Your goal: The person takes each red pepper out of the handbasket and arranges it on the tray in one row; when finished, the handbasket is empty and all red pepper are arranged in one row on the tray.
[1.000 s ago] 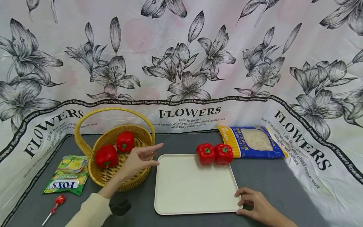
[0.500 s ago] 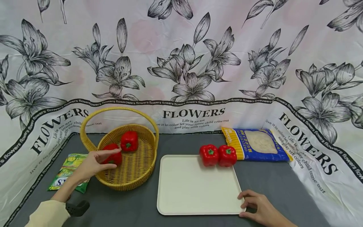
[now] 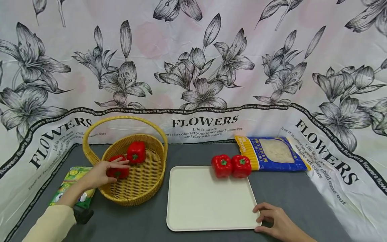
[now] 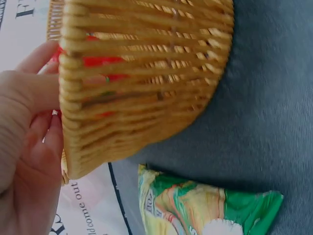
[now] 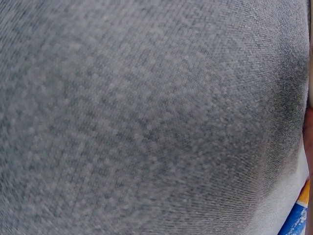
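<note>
In the head view my left hand point(image 3: 101, 173) reaches over the left rim of a yellow wicker basket point(image 3: 154, 193). Its thumb and fingers hold a red bell pepper point(image 3: 120, 172) inside; the basket wall hides the fingertips in the left wrist view. Behind it in the basket lies a second red bell pepper point(image 3: 136, 152). My right hand point(image 3: 276, 220) grips the near right corner of a cream rectangular tray point(image 3: 208, 205), thumb at the front edge and fingers on the side rim. Two more red peppers point(image 3: 222, 166) sit side by side at the tray's far right corner.
A blue and yellow pasta bag point(image 3: 276, 154) lies behind the tray on the right. Partly under my left forearm is a green snack packet point(image 3: 74, 176). The grey tabletop point(image 3: 139, 223) ends at a flower-printed curtain point(image 3: 199, 127).
My left hand has moved left from the gap between basket and tray to the left pepper, and its fingers have closed around it. The right hand stays at the tray corner.
</note>
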Motion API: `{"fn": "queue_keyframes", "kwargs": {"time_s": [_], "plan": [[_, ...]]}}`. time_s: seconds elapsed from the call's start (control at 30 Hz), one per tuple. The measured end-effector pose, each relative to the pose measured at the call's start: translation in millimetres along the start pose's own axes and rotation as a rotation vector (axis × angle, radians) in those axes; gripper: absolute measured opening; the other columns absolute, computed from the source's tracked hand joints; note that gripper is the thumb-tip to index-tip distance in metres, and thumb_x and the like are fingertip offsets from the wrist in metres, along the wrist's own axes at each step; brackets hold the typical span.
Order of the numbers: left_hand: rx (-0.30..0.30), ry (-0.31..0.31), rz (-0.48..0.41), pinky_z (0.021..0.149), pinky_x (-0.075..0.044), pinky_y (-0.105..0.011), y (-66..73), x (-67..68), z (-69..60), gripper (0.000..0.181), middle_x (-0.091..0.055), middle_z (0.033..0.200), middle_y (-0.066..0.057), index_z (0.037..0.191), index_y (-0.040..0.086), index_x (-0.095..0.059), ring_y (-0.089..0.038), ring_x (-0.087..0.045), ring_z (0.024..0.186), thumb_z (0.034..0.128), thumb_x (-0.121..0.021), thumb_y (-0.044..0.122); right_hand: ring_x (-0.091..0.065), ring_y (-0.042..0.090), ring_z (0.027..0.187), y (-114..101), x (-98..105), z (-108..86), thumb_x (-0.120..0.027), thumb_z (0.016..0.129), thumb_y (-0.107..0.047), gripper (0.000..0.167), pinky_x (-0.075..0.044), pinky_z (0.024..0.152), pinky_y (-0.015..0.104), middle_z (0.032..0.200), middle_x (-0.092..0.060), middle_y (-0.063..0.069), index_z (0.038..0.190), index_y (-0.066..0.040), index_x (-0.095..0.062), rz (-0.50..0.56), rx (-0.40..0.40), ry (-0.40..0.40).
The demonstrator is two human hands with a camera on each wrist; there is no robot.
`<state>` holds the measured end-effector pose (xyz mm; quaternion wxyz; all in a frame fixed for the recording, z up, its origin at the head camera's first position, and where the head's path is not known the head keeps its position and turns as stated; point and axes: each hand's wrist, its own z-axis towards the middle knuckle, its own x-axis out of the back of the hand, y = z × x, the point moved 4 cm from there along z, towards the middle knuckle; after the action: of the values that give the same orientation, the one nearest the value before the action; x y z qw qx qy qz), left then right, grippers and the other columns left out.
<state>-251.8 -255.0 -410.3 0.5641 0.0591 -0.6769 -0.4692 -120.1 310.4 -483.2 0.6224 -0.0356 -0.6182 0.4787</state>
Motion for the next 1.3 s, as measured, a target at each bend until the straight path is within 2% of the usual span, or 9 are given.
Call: {"fn": "queue_keyframes", "kwargs": {"time_s": [0.17,0.3,0.4,0.47,0.6,0.77,0.97,1.13,1.3], "plan": [[-0.037,-0.044,0.131,0.044,-0.034,-0.02,1.8,0.0,3.9,0.062,-0.049,0.137,-0.025,0.123,-0.003,-0.063,-0.02,-0.024,0.142,0.066,-0.058,-0.027,-0.056,0.008,0.086,-0.8,0.9,-0.1,-0.079,0.079,-0.02,0.013,-0.054,0.065,0.018,0.103,-0.059,0.004,0.083,-0.021,-0.067,0.013,-0.005,0.001],[-0.097,-0.054,0.256,0.044,-0.03,-0.02,6.9,-1.4,6.8,0.068,-0.051,0.135,-0.025,0.118,-0.002,-0.066,-0.048,-0.034,0.13,0.0598,-0.048,-0.033,-0.055,0.008,0.087,-2.3,1.4,-0.1,-0.078,0.08,-0.022,0.013,-0.054,0.066,0.018,0.103,-0.059,0.002,0.081,-0.022,-0.066,0.02,-0.007,-0.003],[-0.128,-0.052,0.354,0.058,-0.049,-0.024,10.1,-1.5,8.8,0.068,-0.054,0.132,-0.024,0.114,-0.001,-0.069,-0.05,-0.04,0.124,0.0586,-0.048,-0.034,-0.056,0.007,0.088,-2.6,1.2,0.2,-0.078,0.08,-0.024,0.013,-0.054,0.066,0.018,0.103,-0.059,0.0,0.08,-0.024,-0.065,0.018,-0.021,-0.001],[-0.131,-0.06,0.392,0.075,-0.055,-0.036,11.0,-1.3,9.8,0.068,-0.055,0.131,-0.024,0.114,-0.001,-0.069,-0.049,-0.042,0.123,0.0581,-0.05,-0.034,-0.055,0.007,0.088,-2.5,1.0,0.3,-0.078,0.08,-0.025,0.013,-0.054,0.067,0.018,0.104,-0.059,-0.001,0.08,-0.024,-0.065,0.019,-0.032,-0.003],[-0.14,-0.076,0.451,0.092,-0.045,-0.057,11.1,-1.3,11.6,0.072,-0.055,0.13,-0.025,0.114,-0.001,-0.068,-0.049,-0.044,0.123,0.0544,-0.049,-0.037,-0.055,0.007,0.088,-1.4,1.0,0.0,-0.077,0.081,-0.026,0.012,-0.054,0.067,0.018,0.104,-0.059,0.0,0.08,-0.023,-0.066,0.031,-0.042,-0.014],[-0.162,-0.065,0.54,0.091,-0.047,-0.054,12.6,-0.9,13.7,0.067,-0.056,0.128,-0.023,0.116,-0.002,-0.067,-0.046,-0.049,0.119,0.0604,-0.053,-0.036,-0.055,0.008,0.088,-1.3,1.6,0.4,-0.078,0.08,-0.025,0.012,-0.054,0.067,0.018,0.103,-0.059,0.002,0.081,-0.021,-0.067,0.031,-0.038,-0.006],[-0.136,-0.054,0.495,0.081,-0.054,-0.043,12.2,0.6,11.1,0.058,-0.05,0.132,-0.027,0.125,-0.003,-0.06,-0.047,-0.047,0.119,0.0703,-0.07,-0.021,-0.055,0.007,0.089,-2.7,0.6,0.9,-0.078,0.08,-0.027,0.012,-0.054,0.068,0.018,0.104,-0.06,0.0,0.081,-0.022,-0.067,0.042,-0.053,-0.007],[-0.112,-0.002,0.436,0.085,-0.051,-0.05,10.1,5.1,6.9,0.061,-0.046,0.135,-0.032,0.131,-0.005,-0.053,-0.05,-0.047,0.119,0.0739,-0.075,-0.005,-0.056,0.007,0.088,-3.1,1.5,1.4,-0.078,0.08,-0.026,0.012,-0.054,0.068,0.018,0.104,-0.06,-0.001,0.081,-0.023,-0.067,0.031,-0.034,0.003],[-0.031,0.063,0.258,0.087,-0.05,-0.051,8.3,8.3,2.0,0.062,-0.051,0.132,-0.03,0.136,-0.005,-0.047,-0.044,-0.054,0.115,0.0819,-0.073,0.01,-0.056,0.006,0.088,-1.0,0.9,0.4,-0.077,0.08,-0.029,0.012,-0.054,0.069,0.018,0.103,-0.06,-0.003,0.08,-0.024,-0.067,0.022,-0.046,-0.001]]}}
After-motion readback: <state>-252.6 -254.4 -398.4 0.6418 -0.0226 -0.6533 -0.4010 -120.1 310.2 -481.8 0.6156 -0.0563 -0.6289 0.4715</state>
